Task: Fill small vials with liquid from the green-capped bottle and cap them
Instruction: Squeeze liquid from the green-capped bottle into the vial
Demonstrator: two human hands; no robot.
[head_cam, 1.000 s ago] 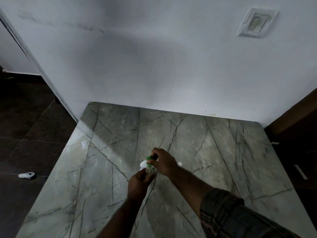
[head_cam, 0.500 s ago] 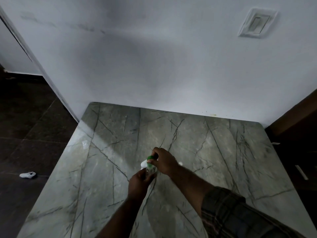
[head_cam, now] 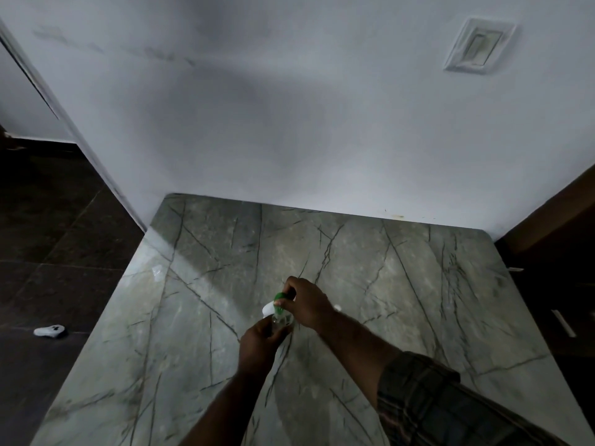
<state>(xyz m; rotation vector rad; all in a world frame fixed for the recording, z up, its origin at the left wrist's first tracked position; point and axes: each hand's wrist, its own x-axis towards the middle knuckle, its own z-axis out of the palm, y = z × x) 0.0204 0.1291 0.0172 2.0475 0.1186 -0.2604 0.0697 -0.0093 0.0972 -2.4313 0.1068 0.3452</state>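
Note:
A small clear bottle (head_cam: 280, 320) with a green cap (head_cam: 278, 297) stands near the middle of the marble table (head_cam: 418, 300). My left hand (head_cam: 257, 346) is wrapped around its lower body from the near side. My right hand (head_cam: 306, 304) comes from the right, its fingertips pinched on the green cap. A white object (head_cam: 267, 309) shows just left of the bottle's neck; what it is cannot be told. A small white piece (head_cam: 337, 307), possibly a vial cap, peeks out on the table behind my right wrist. No vials are clearly visible.
The table's far edge meets a pale wall with a switch plate (head_cam: 479, 46). Dark floor lies to the left, with a white object (head_cam: 50, 331) on it. A small clear scrap (head_cam: 157, 272) lies near the table's left edge. Dark furniture (head_cam: 553, 220) stands at the right.
Both hands stay on the bottle in nearly the same place. The view has shifted only slightly.

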